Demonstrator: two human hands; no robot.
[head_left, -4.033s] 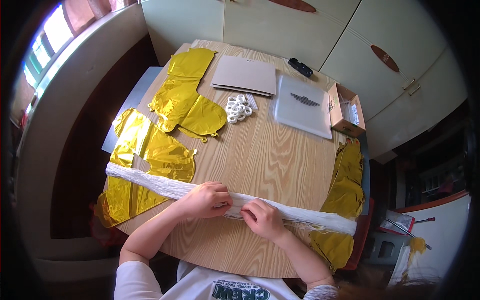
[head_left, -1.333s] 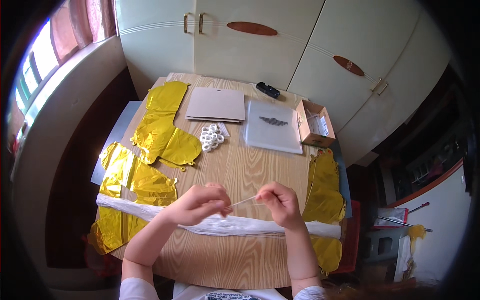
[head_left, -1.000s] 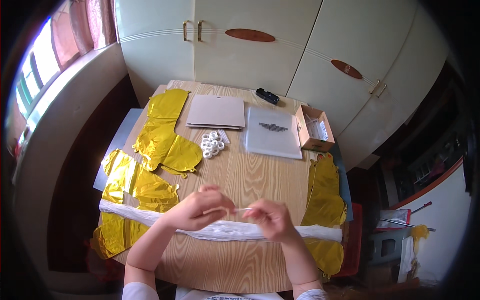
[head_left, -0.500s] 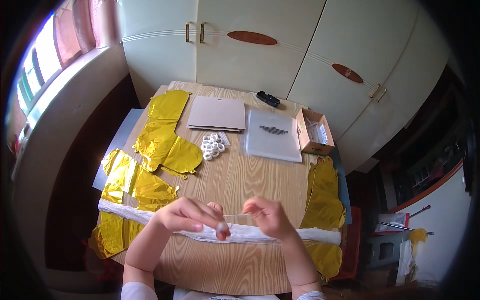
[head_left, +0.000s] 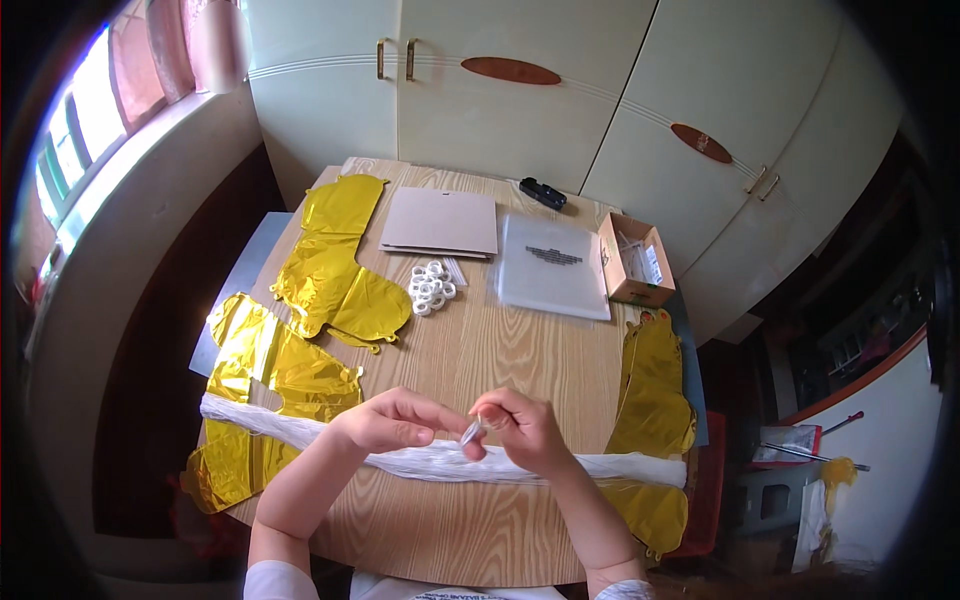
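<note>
In front of me, a small coil of white string [head_left: 472, 432] is at the fingertips of both my hands. My left hand [head_left: 395, 420] reaches in from the left with fingers pointing right, and the coil sits around or against its fingertips; exactly how is too small to tell. With thumb and forefinger curled together, my right hand [head_left: 528, 432] pinches string at the coil's right side. Beneath both hands a long bundle of white string [head_left: 590, 467] stretches across the table [head_left: 450, 530], partly covered by the hands and wrists.
Gold foil balloons [head_left: 330, 255] lie flat along the left side, and more gold foil [head_left: 650, 385] at the right. Farther back are white ribbon rolls [head_left: 430, 288], grey-beige card sheets [head_left: 440, 222], clear plastic bags [head_left: 553, 270], a cardboard box [head_left: 640, 265] and a black object [head_left: 543, 193].
My right hand has moved left to the coil at my left fingertips. The short taut length of string between the hands no longer shows. The view has shifted slightly.
</note>
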